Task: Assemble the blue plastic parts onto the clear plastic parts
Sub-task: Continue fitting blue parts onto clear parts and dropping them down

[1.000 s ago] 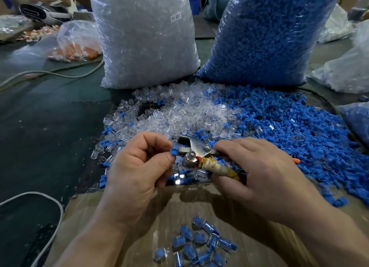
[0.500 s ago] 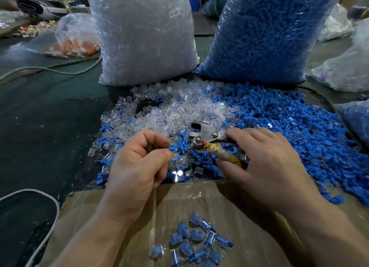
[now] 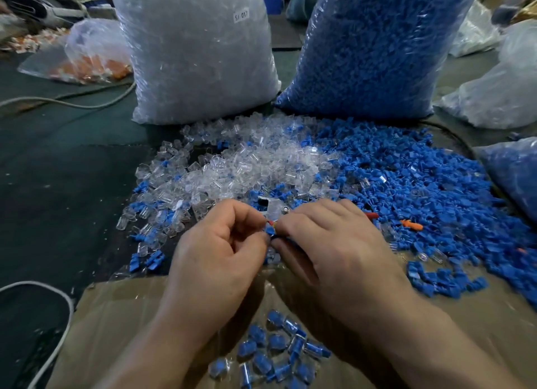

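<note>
While pinching blue part (image 3: 269, 231) with left hand (image 3: 220, 255), right hand (image 3: 328, 249) curled round pliers (image 3: 274, 211): may slip and drop beside pliers if squeezed crooked.

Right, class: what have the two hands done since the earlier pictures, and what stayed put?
The left hand and right hand have closed together, so the small blue plastic part pinched in the left hand now touches the right hand too. The silver metal hand tool in the right hand's grip is now mostly hidden. The bag of clear parts, the bag of blue parts and the finished blue-and-clear pieces stayed.
</note>
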The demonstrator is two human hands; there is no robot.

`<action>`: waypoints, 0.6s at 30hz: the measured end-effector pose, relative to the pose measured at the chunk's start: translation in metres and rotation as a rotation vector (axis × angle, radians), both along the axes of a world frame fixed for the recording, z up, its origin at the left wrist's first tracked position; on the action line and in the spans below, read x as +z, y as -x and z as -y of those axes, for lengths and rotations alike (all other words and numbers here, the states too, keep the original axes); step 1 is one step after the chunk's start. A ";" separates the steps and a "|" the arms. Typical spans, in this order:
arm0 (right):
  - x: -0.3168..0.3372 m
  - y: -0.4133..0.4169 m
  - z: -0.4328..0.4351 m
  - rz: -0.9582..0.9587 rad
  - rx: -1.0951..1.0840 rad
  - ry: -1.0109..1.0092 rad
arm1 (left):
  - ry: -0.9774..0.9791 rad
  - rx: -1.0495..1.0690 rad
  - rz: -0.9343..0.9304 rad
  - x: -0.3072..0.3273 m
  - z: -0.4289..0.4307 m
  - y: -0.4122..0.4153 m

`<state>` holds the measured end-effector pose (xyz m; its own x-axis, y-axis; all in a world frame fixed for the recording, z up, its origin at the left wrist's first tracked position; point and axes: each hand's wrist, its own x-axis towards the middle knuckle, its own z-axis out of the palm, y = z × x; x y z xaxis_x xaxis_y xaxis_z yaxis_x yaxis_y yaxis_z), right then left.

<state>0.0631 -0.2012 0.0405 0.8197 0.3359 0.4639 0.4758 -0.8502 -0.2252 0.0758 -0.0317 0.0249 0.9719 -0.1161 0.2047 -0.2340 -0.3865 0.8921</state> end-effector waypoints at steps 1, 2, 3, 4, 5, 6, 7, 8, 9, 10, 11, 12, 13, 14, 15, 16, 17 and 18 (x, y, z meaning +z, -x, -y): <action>-0.001 0.000 0.001 -0.001 0.011 -0.020 | -0.012 -0.009 0.033 0.001 0.001 0.001; -0.001 0.001 0.002 -0.002 0.011 -0.034 | -0.014 -0.016 0.053 0.001 0.002 0.003; -0.001 0.000 0.003 -0.001 0.006 -0.045 | -0.004 -0.030 0.057 0.000 0.002 0.003; -0.001 0.001 0.003 0.001 -0.001 -0.058 | 0.017 -0.035 0.052 0.000 0.002 0.003; -0.001 0.001 0.004 0.004 -0.004 -0.074 | 0.041 -0.035 0.045 0.000 0.001 0.002; -0.001 0.001 0.004 0.005 0.002 -0.093 | 0.073 -0.038 0.025 0.001 0.001 0.001; 0.000 0.001 0.005 0.003 0.016 -0.113 | 0.119 -0.046 -0.015 0.002 -0.001 0.001; 0.000 0.001 0.005 -0.002 0.040 -0.130 | 0.187 -0.063 -0.097 0.003 -0.001 0.001; 0.001 0.001 0.004 -0.011 0.068 -0.145 | 0.242 -0.092 -0.189 0.004 -0.002 0.000; 0.003 0.002 0.003 -0.024 0.090 -0.152 | 0.272 -0.120 -0.258 0.006 -0.003 0.000; 0.005 0.003 0.001 -0.042 0.100 -0.150 | 0.280 -0.146 -0.287 0.006 -0.004 -0.001; 0.006 0.004 0.000 -0.066 0.092 -0.153 | 0.292 -0.156 -0.297 0.007 -0.004 -0.002; 0.008 0.005 -0.003 -0.106 0.062 -0.172 | 0.320 -0.163 -0.294 0.007 -0.004 -0.002; 0.009 0.007 -0.006 -0.170 0.020 -0.231 | 0.354 -0.173 -0.293 0.009 -0.004 -0.002; 0.010 0.008 -0.009 -0.284 -0.015 -0.355 | 0.382 -0.194 -0.284 0.009 -0.004 -0.001; 0.012 0.010 -0.011 -0.444 -0.024 -0.554 | 0.398 -0.214 -0.255 0.009 -0.005 0.001; 0.012 0.010 -0.013 -0.617 -0.013 -0.770 | 0.399 -0.234 -0.199 0.008 -0.006 0.002; 0.013 0.011 -0.014 -0.804 0.003 -0.955 | 0.395 -0.250 -0.135 0.008 -0.007 0.003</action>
